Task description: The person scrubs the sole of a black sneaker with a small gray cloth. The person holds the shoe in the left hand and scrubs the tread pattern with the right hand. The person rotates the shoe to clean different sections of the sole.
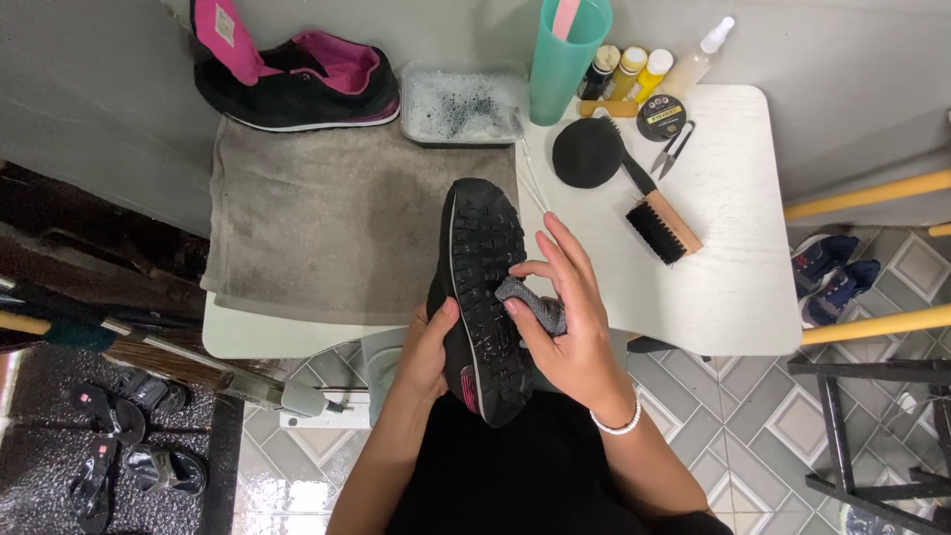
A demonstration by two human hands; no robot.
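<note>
Scrubbing one upturned shoe [482, 287], right hand [575, 327] presses one sponge [533, 305]; left hand [428, 352] grips.

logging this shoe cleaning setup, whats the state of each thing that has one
shoe: sole up, gripped by left hand
grey pad: pressed on the sole by right hand
second shoe: upright on towel, tongue pulled up
tray: holds foamy water
wooden brush: lying on white table, untouched
small snips: lying with blades slightly apart
bottles: standing, capped
</note>
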